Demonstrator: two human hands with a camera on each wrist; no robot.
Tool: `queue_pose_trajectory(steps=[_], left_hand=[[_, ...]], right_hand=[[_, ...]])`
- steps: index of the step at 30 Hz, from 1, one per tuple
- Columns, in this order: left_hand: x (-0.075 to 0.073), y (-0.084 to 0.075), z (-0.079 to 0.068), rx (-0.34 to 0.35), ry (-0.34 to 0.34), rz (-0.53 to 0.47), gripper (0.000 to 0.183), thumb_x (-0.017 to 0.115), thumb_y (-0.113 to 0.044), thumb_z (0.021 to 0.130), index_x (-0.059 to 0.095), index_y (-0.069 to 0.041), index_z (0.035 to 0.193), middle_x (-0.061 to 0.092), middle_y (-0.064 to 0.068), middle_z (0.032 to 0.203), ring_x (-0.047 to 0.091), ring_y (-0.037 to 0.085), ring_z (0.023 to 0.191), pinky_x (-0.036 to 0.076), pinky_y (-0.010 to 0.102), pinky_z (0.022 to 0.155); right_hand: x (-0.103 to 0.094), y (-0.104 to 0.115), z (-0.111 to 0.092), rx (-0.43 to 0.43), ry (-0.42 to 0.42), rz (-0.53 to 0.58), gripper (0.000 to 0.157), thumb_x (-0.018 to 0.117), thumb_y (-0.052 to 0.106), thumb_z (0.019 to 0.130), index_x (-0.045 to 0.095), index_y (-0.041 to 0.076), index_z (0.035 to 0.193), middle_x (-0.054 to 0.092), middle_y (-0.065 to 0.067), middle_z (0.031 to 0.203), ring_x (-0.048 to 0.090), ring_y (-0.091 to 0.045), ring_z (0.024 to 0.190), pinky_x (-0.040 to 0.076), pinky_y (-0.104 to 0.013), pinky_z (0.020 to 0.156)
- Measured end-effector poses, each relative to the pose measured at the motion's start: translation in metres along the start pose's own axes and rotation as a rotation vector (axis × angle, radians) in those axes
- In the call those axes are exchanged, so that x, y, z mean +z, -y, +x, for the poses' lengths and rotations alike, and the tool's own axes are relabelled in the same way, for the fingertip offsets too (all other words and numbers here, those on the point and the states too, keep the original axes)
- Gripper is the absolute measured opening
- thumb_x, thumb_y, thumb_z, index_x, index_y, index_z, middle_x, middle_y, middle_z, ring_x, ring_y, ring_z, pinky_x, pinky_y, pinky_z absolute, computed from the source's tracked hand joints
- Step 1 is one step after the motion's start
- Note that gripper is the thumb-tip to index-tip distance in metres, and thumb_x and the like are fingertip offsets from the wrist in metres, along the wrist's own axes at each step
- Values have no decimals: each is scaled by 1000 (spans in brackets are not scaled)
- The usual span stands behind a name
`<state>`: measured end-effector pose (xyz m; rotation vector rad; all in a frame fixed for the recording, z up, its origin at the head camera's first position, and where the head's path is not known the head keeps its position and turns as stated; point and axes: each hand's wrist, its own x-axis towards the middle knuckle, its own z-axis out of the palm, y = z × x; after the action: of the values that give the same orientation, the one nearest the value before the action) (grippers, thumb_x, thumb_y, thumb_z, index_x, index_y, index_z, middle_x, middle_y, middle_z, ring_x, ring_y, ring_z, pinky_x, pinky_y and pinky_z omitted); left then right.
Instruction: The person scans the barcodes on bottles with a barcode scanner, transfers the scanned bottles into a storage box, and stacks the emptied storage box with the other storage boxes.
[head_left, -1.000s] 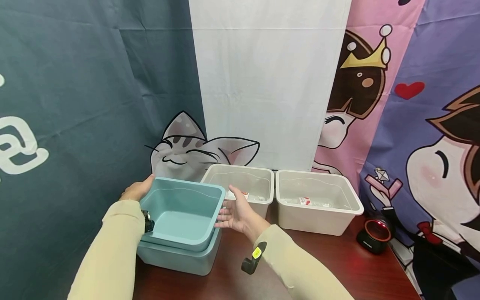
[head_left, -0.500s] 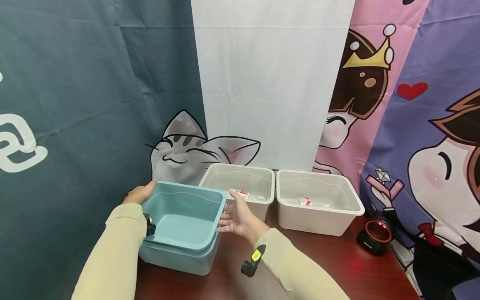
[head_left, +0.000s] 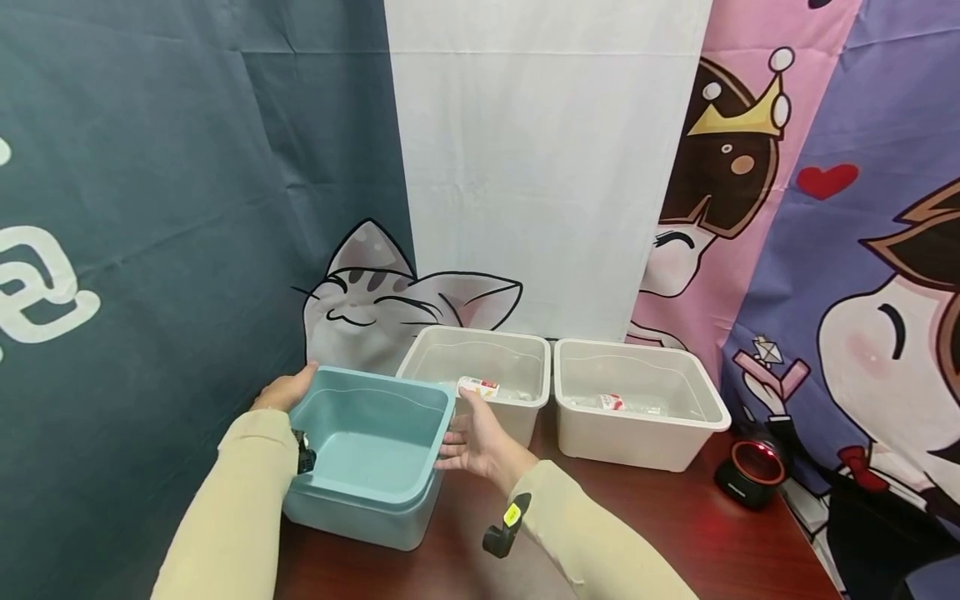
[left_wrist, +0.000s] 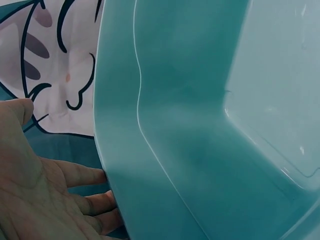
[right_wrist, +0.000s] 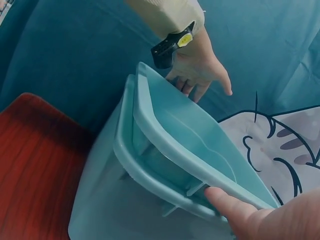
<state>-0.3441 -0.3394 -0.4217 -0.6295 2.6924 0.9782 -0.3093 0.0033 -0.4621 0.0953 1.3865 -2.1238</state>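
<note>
Two light blue plastic bins stand stacked at the left of the table in the head view. The upper bin (head_left: 367, 462) sits nested inside the lower bin (head_left: 356, 518), its rim a little above the other's; its inside is bare. At its far left rim is my left hand (head_left: 287, 390); in the left wrist view the fingertips (left_wrist: 102, 202) meet the rim's outside while the thumb points away. My right hand (head_left: 483, 442) lies along the right side with fingers extended. A fingertip (right_wrist: 217, 195) touches beneath the upper rim in the right wrist view.
Behind the right hand stands a white bin (head_left: 450, 354) holding a clear item with a red-and-white label (head_left: 478, 387). Another white bin (head_left: 637, 437) beside it holds a similar item (head_left: 611, 402). A black device with a red glow (head_left: 752, 472) sits near the table's right edge.
The upper bin has sunk slightly deeper into the lower one, and both hands have come down a little with it. The white bins stay where they were.
</note>
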Motion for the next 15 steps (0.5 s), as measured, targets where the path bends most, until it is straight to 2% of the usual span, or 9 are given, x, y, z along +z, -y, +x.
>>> queue_pose_trajectory(steps=[7,15], left_hand=[[7,1,5,-17,-2,5,107,14,-72,96,27,21,147,28,47,141,38,58,125,37,67,102],[7,-3,6,-20,-5,18,102,16,-67,99,23,24,146,21,50,142,31,59,128,32,69,105]], right_hand=[[-7,-5,2,-1,-10,-71,91,48,61,97,32,-13,149,53,-31,127,62,-41,113,53,-61,92],[-8,-4,3,-5,-1,-87,89,48,59,97,33,-12,149,53,-31,129,62,-40,114,54,-60,91]])
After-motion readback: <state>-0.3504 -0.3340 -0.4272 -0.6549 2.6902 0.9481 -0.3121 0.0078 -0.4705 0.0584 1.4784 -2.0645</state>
